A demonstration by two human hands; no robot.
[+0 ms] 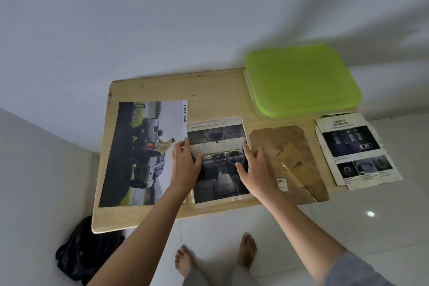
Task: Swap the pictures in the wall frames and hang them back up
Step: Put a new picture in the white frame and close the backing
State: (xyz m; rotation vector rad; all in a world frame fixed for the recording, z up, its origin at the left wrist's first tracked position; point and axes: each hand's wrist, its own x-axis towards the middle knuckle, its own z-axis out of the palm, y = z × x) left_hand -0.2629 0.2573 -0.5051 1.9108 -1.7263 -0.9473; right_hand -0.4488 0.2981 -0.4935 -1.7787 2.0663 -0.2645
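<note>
**Frame refit in progress: new print being seated, rehanging outstanding**

Both hands are working flat on one item. The left hand [185,165] is lying with fingers spread, pinning the left edge of the car-interior print [220,165]; the right hand [254,165] is pressing its right edge with loosely curled fingers. Neither hand is closing around anything; both are bearing down, palms low.

The print, glossy paper, is resting on a pale rounded-corner frame [214,122], whose rim is showing above and below the hands. Judged from this, the frame is off the wall, dismantled, and receiving a picture.

Just right of the right hand, the brown backing board [287,146] is lying loose, matt, mottled fibreboard with a folding stand. Refitting it appears still to be done, as does hanging. Any second frame is not showing.

Left of the left hand, a large glossy truck poster [139,153] is lying partly under the frame. Further right of the right hand, a creased safety leaflet [355,148] with worn edges is overhanging the surface [209,90], a light, smooth wooden board. Beyond the hands, a translucent box with a lime-green plastic lid [301,79] is standing against the wall.
</note>
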